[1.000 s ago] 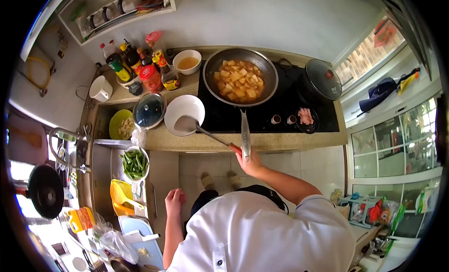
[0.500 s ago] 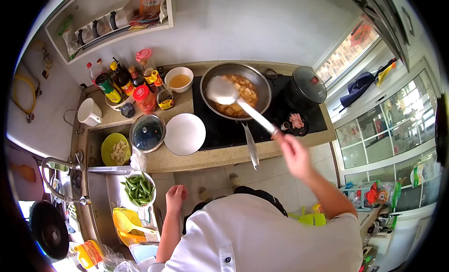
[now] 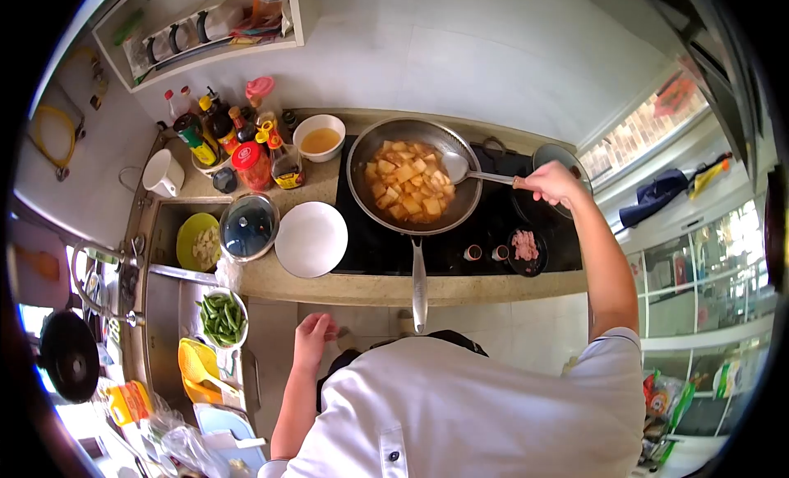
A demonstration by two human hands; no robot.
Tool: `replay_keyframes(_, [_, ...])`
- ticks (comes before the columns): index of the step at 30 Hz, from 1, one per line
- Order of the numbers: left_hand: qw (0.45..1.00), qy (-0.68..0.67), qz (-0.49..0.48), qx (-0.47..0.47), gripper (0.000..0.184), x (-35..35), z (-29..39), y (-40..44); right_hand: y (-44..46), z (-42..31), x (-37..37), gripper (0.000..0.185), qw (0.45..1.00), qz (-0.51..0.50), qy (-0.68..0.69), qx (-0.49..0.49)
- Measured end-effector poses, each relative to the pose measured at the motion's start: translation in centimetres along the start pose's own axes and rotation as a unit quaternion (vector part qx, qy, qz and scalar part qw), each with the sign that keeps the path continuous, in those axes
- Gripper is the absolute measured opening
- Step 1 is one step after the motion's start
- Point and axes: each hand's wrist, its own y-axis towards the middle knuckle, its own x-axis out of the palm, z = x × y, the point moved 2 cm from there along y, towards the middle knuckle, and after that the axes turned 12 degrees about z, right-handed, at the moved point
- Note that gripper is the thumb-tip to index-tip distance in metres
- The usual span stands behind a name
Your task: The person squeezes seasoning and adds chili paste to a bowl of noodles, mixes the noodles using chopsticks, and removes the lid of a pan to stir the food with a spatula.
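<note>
My right hand point(image 3: 552, 184) is closed round the brown handle end of a metal spatula point(image 3: 491, 177). The spatula's blade rests at the right inner side of a wok point(image 3: 355, 190), against the food. Cubed, browned chunks in sauce point(image 3: 409, 180) fill the wok's bottom; they look like tofu or potato, but I cannot tell which. The wok sits on the black cooktop point(image 3: 382, 260), its long metal handle pointing toward me. My left hand point(image 3: 316, 337) hangs in front of the counter edge with curled fingers and nothing visible in it.
Left of the wok stand a white plate point(image 3: 311, 240), a lidded glass pot point(image 3: 249, 226), a bowl of broth point(image 3: 319, 138) and several sauce bottles point(image 3: 222, 126). Green peppers point(image 3: 222, 318) fill a bowl by the sink. Right are a dish of pink meat point(image 3: 524, 245) and a dark lidded pot point(image 3: 561, 159).
My right hand has moved up and right, taking the spatula from above the wok's left side to its right side. The food is now in full view. My left hand stays low.
</note>
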Motion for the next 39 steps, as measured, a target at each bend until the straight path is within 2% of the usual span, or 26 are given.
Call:
replay_keyframes(2, [1.000,-0.003,0.003,-0.008,0.020,2.3,0.2,-1.0,2.4,3.3,2.6,0.029,0.978,-0.073,0.193,0.042])
replay_keyframes(6, [1.000,0.017,-0.015,-0.012,0.020,6.8,0.4,-2.0,5.2,4.7,8.3,0.025,0.943,-0.129,0.306,0.003])
replay_keyframes(8, [1.000,0.010,-0.020,-0.011,0.021,8.5,0.5,-2.3,5.5,4.9,9.5,0.025,0.942,-0.129,0.308,-0.020])
replay_keyframes(10, [0.999,-0.005,-0.037,-0.019,0.022,9.8,0.7,-2.4,3.7,3.5,9.3,0.026,0.962,-0.020,0.206,-0.180])
replay_keyframes(11, [0.999,-0.004,-0.037,-0.019,0.022,10.2,0.7,-2.3,2.9,3.5,9.2,0.026,0.954,0.009,0.214,-0.208])
replay_keyframes(12, [0.999,-0.003,-0.049,-0.018,0.022,10.5,0.6,-2.0,1.8,3.5,9.0,0.024,0.931,0.076,0.194,-0.299])
replay_keyframes(14, [0.998,-0.001,-0.066,-0.018,0.023,11.0,0.8,-1.8,-1.4,2.4,7.2,0.026,0.863,0.174,0.061,-0.470])
replay_keyframes(16, [0.996,0.009,-0.083,-0.029,0.023,11.5,1.0,-1.5,-5.1,1.1,5.4,0.028,0.830,0.214,-0.094,-0.506])
replay_keyframes(18, [0.995,0.006,-0.098,-0.022,0.023,11.6,1.0,-1.1,-8.1,-0.5,2.9,0.023,0.796,0.232,-0.156,-0.537])
replay_keyframes(20, [0.993,0.005,-0.114,-0.015,0.024,11.5,1.1,-0.8,-9.2,-1.1,0.4,0.021,0.802,0.248,-0.148,-0.522])
replay_keyframes(21, [0.991,0.001,-0.129,-0.015,0.024,11.5,1.4,-0.9,-8.4,-0.2,-0.3,0.019,0.819,0.255,-0.175,-0.483])
replay_keyframes(22, [0.989,-0.002,-0.144,-0.016,0.024,11.5,1.6,-1.0,-7.8,-0.7,-1.2,0.016,0.830,0.268,-0.146,-0.467])
replay_keyframes(24, [0.986,0.013,-0.166,-0.019,0.025,11.4,1.4,-0.8,-6.2,-3.2,-3.2,0.021,0.906,0.175,-0.154,-0.354])
replay_keyframes(25, [0.982,0.029,-0.185,-0.020,0.026,11.5,1.3,-0.7,-4.7,-4.5,-3.7,0.026,0.922,0.133,-0.211,-0.297])
replay_keyframes(28, [0.966,0.062,-0.248,-0.026,0.027,12.0,1.9,-1.1,-4.3,-12.3,-5.5,0.034,0.943,-0.010,-0.322,-0.087])
replay_keyframes(32, [0.940,0.089,-0.327,-0.041,0.036,12.4,2.5,-1.7,1.7,-12.3,-6.1,0.022,0.942,-0.121,-0.314,-0.002])
replay_keyframes(34, [0.933,0.088,-0.346,-0.055,0.039,12.6,2.7,-1.9,3.1,-8.6,-5.5,0.019,0.962,-0.172,-0.193,0.092])
replay_keyframes(35, [0.927,0.092,-0.359,-0.056,0.039,12.7,2.7,-1.9,2.6,-6.9,-4.4,0.024,0.972,-0.174,-0.110,0.117])
replay_keyframes(37, [0.923,0.093,-0.370,-0.059,0.038,13.0,2.7,-1.8,-0.2,-5.4,-1.1,0.018,0.987,-0.126,-0.061,0.084])
replay_keyframes(38, [0.922,0.106,-0.370,-0.048,0.038,13.1,2.7,-1.7,-0.6,-4.1,0.8,0.019,0.981,-0.154,0.053,0.104])
replay_keyframes(39, [0.920,0.121,-0.371,-0.038,0.039,13.2,2.6,-1.8,-0.3,-2.4,3.2,0.020,0.980,-0.150,0.095,0.091])
